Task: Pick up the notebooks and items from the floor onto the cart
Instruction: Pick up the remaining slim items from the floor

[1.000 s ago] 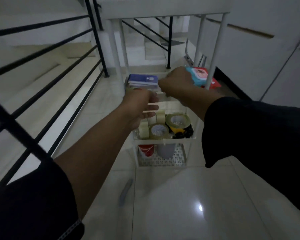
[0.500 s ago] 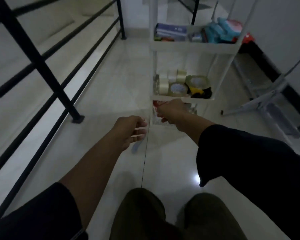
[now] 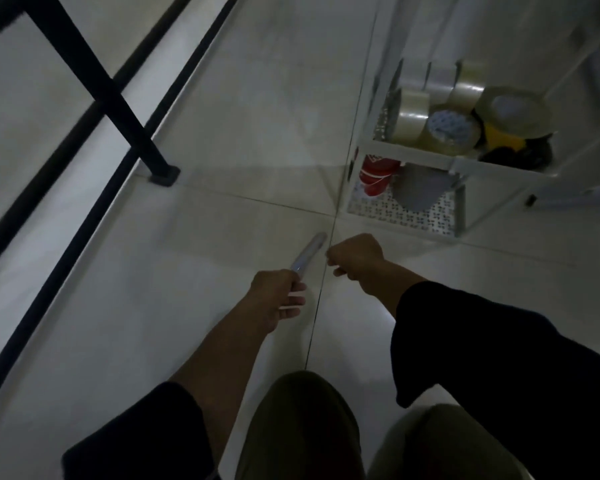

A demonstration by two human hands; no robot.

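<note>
Dim, blurred frame. Slim pale stick-like item lies on the tiled floor, just left of a grout line; what it is can't be made out. Its near end sits at the left hand, fingers curled around or against it, grip unclear. Right hand is a loose fist just right of the item, holding nothing visible. White cart far right, top cut off by frame edge. Middle shelf holds tape rolls, clear and brownish, plus something yellow and black, indistinct. Bottom perforated shelf holds a red cup with white markings, unreadable, and a grey cup. Black railing far left. Knees and dark sleeves at near edge.
</note>
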